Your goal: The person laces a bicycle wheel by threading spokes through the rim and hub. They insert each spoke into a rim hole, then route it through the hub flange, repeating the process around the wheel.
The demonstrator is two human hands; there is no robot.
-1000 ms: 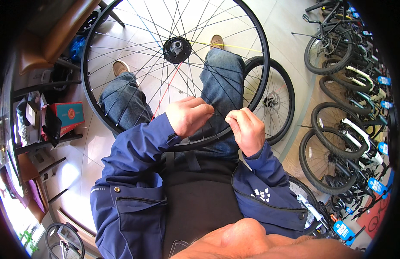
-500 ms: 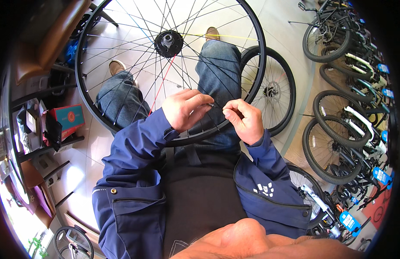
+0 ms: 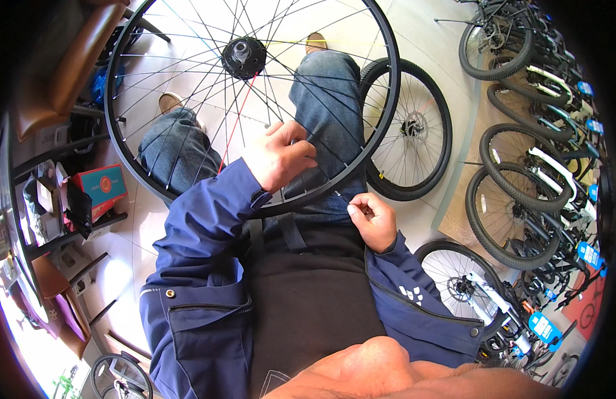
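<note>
A bicycle wheel with a black rim [image 3: 109,100] rests across my thighs, its black hub [image 3: 243,58] toward the top of the view. Most spokes are black; one is red [image 3: 238,120] and one yellow [image 3: 285,42]. My left hand [image 3: 285,156] is closed among the spokes, inside the near part of the rim. Its curled fingers hide whatever is between them. Just outside the rim, at the lower right, my right hand [image 3: 373,221] pinches a thin dark rod [image 3: 342,197] with a pale tip, between thumb and forefinger. The rod's tip points toward the rim.
A second wheel with a tyre [image 3: 448,143] stands by my right leg. Several bicycles [image 3: 514,219] are lined up along the right. On the left are a red and teal box [image 3: 102,188] on a dark rack and a brown leather seat [image 3: 72,73].
My hands have moved apart. My left hand shifted slightly upward over the spokes, while my right hand came down toward me, outside the rim, with the thin rod showing.
</note>
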